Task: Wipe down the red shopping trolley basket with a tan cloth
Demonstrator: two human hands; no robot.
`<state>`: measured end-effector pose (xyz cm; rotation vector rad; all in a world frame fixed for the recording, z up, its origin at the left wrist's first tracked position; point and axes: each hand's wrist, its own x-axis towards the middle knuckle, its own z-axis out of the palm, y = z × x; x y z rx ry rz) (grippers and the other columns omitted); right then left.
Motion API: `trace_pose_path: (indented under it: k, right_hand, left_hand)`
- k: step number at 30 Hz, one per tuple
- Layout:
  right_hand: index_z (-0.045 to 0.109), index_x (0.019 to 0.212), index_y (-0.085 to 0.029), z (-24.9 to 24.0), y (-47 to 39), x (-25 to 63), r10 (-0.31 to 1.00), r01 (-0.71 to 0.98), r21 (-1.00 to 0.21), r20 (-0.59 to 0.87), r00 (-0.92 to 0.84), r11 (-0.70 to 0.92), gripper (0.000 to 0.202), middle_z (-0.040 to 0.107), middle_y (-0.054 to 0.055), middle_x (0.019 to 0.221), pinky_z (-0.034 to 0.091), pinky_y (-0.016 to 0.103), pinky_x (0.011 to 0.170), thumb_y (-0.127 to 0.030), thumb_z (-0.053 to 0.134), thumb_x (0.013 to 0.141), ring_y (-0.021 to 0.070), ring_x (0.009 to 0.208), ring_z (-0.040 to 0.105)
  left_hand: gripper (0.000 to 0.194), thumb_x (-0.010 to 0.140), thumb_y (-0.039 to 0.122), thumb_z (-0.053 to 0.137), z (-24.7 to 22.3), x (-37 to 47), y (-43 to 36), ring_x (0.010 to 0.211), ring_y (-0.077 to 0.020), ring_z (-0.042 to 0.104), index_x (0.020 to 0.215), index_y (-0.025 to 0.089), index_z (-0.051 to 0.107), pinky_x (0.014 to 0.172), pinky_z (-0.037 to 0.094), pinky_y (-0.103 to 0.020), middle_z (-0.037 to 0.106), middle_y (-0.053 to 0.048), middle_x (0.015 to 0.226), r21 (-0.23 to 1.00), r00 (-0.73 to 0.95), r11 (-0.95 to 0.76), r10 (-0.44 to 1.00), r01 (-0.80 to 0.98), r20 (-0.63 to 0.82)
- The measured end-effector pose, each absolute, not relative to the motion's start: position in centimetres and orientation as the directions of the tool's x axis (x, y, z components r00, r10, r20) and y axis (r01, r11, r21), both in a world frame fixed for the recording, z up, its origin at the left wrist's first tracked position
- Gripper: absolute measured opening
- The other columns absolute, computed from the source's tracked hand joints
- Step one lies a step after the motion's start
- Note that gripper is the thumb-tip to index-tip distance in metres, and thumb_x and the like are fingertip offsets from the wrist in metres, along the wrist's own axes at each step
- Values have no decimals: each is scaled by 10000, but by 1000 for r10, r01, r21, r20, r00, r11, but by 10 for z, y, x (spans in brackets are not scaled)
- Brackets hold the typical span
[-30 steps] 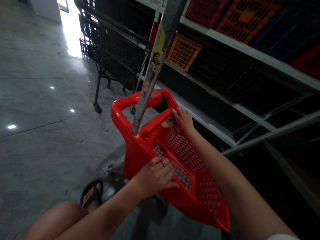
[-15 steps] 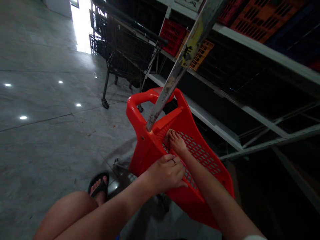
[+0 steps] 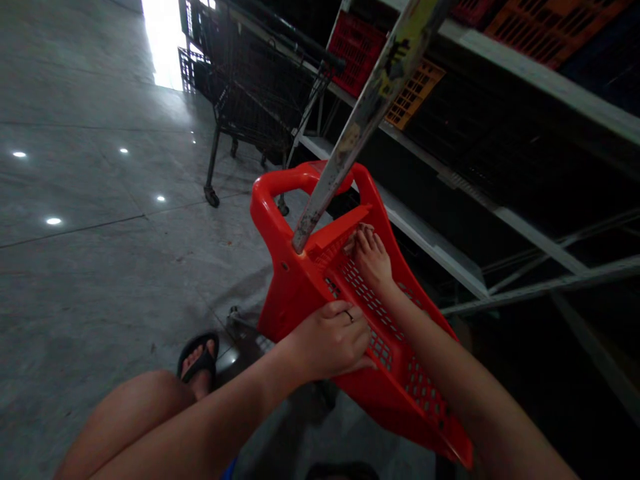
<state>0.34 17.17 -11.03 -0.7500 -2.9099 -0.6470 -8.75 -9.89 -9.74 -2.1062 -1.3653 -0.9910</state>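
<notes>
A red plastic shopping basket (image 3: 300,293) on small wheels stands tilted in front of me, with a worn metal pole handle (image 3: 345,153) rising from one end. My left hand (image 3: 333,340), wearing a dark ring, is closed over the basket's near rim. Inside the basket, my right hand (image 3: 373,257) presses a pale, crumpled cloth (image 3: 353,243) against the inner wall below the handle end. Most of the cloth is hidden under the fingers.
Behind the basket stands a dark shopping trolley (image 3: 265,100). White shelving (image 3: 430,253) runs along the right, bearing a red crate (image 3: 357,53) and an orange crate (image 3: 415,93). My sandalled foot (image 3: 200,360) rests on the grey tiled floor (image 3: 100,287).
My right hand has moved with the cloth up and to the right along the basket's inner wall. My left hand keeps its hold on the rim.
</notes>
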Motion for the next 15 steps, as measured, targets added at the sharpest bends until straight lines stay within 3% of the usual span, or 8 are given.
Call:
trace_pose_path:
  k: [3,7,9,15]
  right_hand:
    - [399,1578,6,-145,165,4,468,465,375,91,-879,802,605,319,193,1697,204,505,1328,-127,307,994,332,1616,203]
    - [578,1464,-57,-194,154,14,410,335,340,-181,-894,879,567,497,157,1603,303,400,1301,-68,405,924,251,1546,392]
    - [594,1447,-61,-209,149,18,421,338,341,-205,-884,877,586,536,174,1566,351,412,1277,-35,413,890,241,1513,450]
    - [635,1397,-29,-176,155,15,350,263,349,-213,-912,899,530,542,195,1554,263,414,1320,-74,438,908,257,1532,417]
  left_hand:
    - [453,1001,609,544,-97,-89,-99,932,-196,648,862,187,631,904,373,-372,696,-25,831,38,261,-436,605,899,752]
    - [449,1021,590,512,-97,-90,-99,923,-190,639,862,189,638,883,373,-368,693,-30,836,22,274,-440,596,897,755]
    - [440,1027,576,511,-97,-90,-99,927,-186,636,852,191,634,887,372,-359,694,-29,847,3,287,-448,579,894,763]
    - [432,1022,570,533,-95,-97,-100,871,-171,634,834,193,628,887,380,-345,686,-4,801,-15,272,-438,531,899,802]
